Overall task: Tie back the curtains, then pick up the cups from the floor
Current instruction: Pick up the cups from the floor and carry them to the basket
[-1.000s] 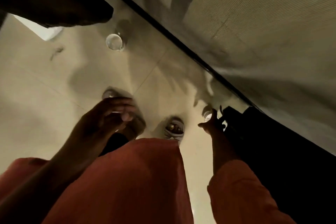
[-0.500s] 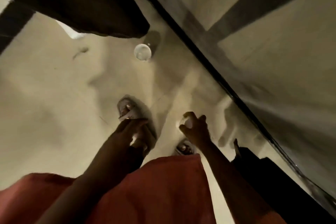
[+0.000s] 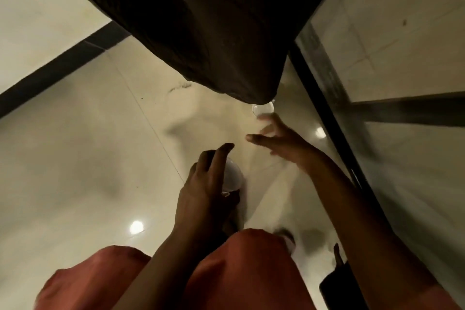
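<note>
A clear cup [image 3: 263, 109] stands on the floor [image 3: 75, 158], partly tucked under the bottom corner of the dark curtain [image 3: 214, 33] and close to the black track [image 3: 327, 121] of the glass door. My right hand [image 3: 279, 137] is stretched toward it with fingers spread and nothing in them; its fingertips [image 3: 263, 118] sit just at the near rim of the cup, and with the blur I cannot tell whether they touch it. My left hand [image 3: 203, 184] is lower in the view and nearer to me, and its fingers curl round a second cup [image 3: 232, 176], pale and see-through, which it holds clear of the floor above my knee. The curtain hangs down from the top of the view in heavy folds, its lower edge ending just above the floor. Orange trousers [image 3: 239, 272] fill the bottom of the view, with part of a shoe [image 3: 288, 239] showing past the right knee. A dark object [image 3: 337, 284] stands at the lower right beside the door track; I cannot make out what it is. The floor is glossy pale tile with two bright light reflections on it, and a dark skirting strip [image 3: 63, 68] runs along the wall at the left.
</note>
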